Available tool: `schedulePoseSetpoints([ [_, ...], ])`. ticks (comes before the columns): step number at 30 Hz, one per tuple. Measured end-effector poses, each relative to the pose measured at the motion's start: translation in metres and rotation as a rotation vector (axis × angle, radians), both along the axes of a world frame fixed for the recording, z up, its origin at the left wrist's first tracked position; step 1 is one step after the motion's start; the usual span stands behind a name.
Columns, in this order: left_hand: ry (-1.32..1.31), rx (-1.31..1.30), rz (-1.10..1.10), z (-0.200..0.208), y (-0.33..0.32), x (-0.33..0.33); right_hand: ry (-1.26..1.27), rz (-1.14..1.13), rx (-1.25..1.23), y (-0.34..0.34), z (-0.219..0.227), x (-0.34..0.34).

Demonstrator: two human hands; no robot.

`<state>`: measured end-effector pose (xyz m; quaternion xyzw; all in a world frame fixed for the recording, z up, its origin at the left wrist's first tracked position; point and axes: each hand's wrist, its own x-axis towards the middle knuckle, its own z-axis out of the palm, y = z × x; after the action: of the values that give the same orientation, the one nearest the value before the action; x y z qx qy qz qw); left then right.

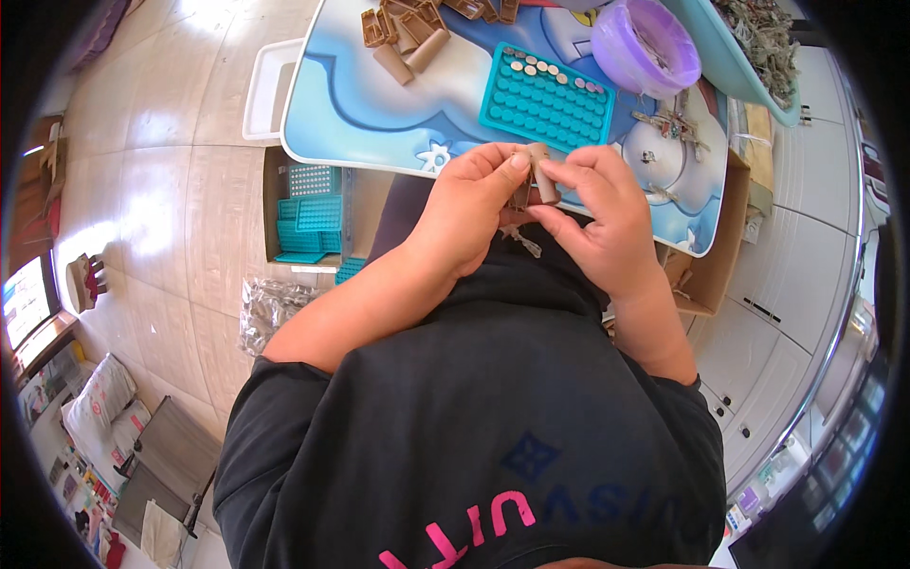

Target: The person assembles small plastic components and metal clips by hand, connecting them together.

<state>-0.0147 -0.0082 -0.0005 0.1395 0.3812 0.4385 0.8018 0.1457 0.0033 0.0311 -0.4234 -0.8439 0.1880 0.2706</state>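
Note:
Close to the table's front edge, my two hands meet over a small tan plastic casing [544, 180], rounded like a half tube. My left hand [474, 201] is closed, thumb and fingers pinching the casing's left side, where thin wires or a small part show. My right hand [605, 213] grips its right side between thumb and fingers. Below the fingers dangles a pale wired piece [521, 241]; how it joins the casing is hidden. Just beyond my hands lies a teal tray [545, 114] of round wells, with several silver discs in its far rows.
Several brown casings [409, 38] lie at the table's far left. A purple lined bowl [646, 45] and a teal basin [749, 76] of tangled wired parts stand far right, near loose wired parts [675, 128]. Left below the table, a box holds more teal trays [318, 214].

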Motion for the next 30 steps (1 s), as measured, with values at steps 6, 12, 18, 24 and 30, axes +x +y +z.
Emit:
schedulePoseSetpoints([
  [6, 0.006, 0.054, -0.131, -0.003, -0.005, 0.008, 0.265, -0.002, -0.405, -0.007, -0.002, 0.018],
  [12, 0.045, 0.035, -0.108, 0.002, -0.002, 0.012, 0.269, -0.114, -0.109, -0.018, -0.007, 0.012],
  [18, -0.041, 0.008, -0.089, -0.002, -0.004, 0.009, 0.234, -0.057, -0.057, -0.017, -0.009, 0.001],
  [24, -0.004, 0.049, -0.081, -0.003, -0.004, 0.011, 0.192, -0.054, -0.056, -0.014, -0.010, 0.001],
  [30, 0.028, 0.116, -0.093, -0.005, -0.005, 0.011, 0.093, -0.052, 0.033, -0.014, -0.012, 0.002],
])
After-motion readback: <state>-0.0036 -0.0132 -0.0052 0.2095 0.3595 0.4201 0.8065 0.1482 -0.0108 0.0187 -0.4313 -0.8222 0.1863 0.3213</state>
